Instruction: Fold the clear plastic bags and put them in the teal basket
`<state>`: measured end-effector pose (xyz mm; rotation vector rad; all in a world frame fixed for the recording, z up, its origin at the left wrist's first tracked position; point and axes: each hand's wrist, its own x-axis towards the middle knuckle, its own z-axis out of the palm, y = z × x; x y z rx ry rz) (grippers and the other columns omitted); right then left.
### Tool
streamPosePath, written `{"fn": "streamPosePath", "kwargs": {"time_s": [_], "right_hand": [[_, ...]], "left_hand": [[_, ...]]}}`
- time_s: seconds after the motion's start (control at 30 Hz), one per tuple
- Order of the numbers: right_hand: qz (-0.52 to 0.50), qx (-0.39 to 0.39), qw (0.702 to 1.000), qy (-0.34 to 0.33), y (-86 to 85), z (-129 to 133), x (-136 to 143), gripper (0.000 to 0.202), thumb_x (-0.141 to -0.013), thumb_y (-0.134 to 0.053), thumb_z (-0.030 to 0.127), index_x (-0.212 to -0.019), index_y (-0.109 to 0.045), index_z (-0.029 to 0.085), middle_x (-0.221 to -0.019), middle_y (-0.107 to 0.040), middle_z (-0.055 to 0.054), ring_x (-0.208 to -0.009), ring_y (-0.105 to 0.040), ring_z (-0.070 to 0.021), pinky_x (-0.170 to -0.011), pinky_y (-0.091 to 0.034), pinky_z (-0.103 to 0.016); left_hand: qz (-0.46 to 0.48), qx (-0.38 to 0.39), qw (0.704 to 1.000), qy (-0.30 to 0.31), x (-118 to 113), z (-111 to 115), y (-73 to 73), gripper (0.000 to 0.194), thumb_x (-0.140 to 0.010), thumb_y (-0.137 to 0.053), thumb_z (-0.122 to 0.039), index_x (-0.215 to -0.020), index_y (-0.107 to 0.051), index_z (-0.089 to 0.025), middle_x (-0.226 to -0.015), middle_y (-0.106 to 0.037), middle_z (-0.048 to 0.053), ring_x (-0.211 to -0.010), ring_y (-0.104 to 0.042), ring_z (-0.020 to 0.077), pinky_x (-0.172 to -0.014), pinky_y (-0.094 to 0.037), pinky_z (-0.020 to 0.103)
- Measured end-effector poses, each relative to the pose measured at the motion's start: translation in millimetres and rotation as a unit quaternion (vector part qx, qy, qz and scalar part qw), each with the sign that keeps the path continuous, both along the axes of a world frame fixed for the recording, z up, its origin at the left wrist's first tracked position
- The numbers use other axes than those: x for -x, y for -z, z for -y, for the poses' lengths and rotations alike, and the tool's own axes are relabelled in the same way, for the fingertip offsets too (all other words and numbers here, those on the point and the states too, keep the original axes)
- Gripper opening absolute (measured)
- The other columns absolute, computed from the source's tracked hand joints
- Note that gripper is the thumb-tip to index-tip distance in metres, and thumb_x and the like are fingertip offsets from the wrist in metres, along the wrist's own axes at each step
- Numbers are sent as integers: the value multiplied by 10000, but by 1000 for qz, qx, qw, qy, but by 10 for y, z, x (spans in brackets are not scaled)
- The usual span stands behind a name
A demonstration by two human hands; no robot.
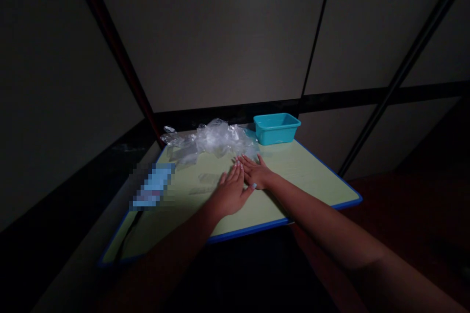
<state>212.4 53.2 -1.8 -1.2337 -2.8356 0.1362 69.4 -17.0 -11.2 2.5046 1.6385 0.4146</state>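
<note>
Observed left hand (pixel 232 195) and right hand (pixel 257 175) splayed flat on worktop (pixel 304 176), gripping nothing visible, near crumpled clear plastic film (pixel 218 139) heaped beside turquoise tub (pixel 277 133); judged light, limp, slippery, best pinched at loose edge.

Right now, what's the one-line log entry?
left hand: palm down | right hand: palm down | clear plastic: crumpled, beyond hands | turquoise basin: right of plastic

Dim panelled wall (pixel 220 39), dark reddish floor (pixel 389 220)
</note>
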Motion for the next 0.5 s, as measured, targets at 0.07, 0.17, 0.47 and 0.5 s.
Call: {"fn": "streamPosePath", "kwargs": {"time_s": [0.07,0.17,0.47,0.5], "right_hand": [[-5,-6,1000,-1,9,-12,0,549,-926,-207,334,-1459,-139,223,-1514,-111,-53,-1387,-57,-262,-1040,13,-621],[-24,-8,1000,15,51,-41,-6,564,-932,-165,357,-1465,-67,199,-1515,-93,-55,-1390,-57,-232,-1050,30,-599],[-40,14,999,26,108,-88,3,584,-935,-99,453,-1464,-96,205,-1509,-123,-60,-1389,-85,-210,-1056,31,-582],[-38,14,999,25,105,-85,6,592,-932,-100,463,-1464,-94,203,-1510,-118,-57,-1389,-80,-211,-1055,32,-586]], "left_hand": [[-8,-4,1000,-27,-37,-1,18,753,-895,-171,-582,-1439,-162,-62,-1501,-130,175,-1393,-61,266,-1090,-129,497],[-22,-3,998,-59,-24,-13,26,789,-886,-151,-606,-1424,-204,-31,-1493,-148,193,-1393,-62,274,-1089,-112,509],[-40,31,998,-28,104,1,10,771,-861,-162,-654,-1428,-240,-138,-1501,-177,130,-1390,-123,249,-1080,-123,528],[-42,34,998,-40,139,-10,11,768,-863,-158,-652,-1428,-239,-140,-1503,-165,131,-1390,-118,255,-1076,-128,534]]}}
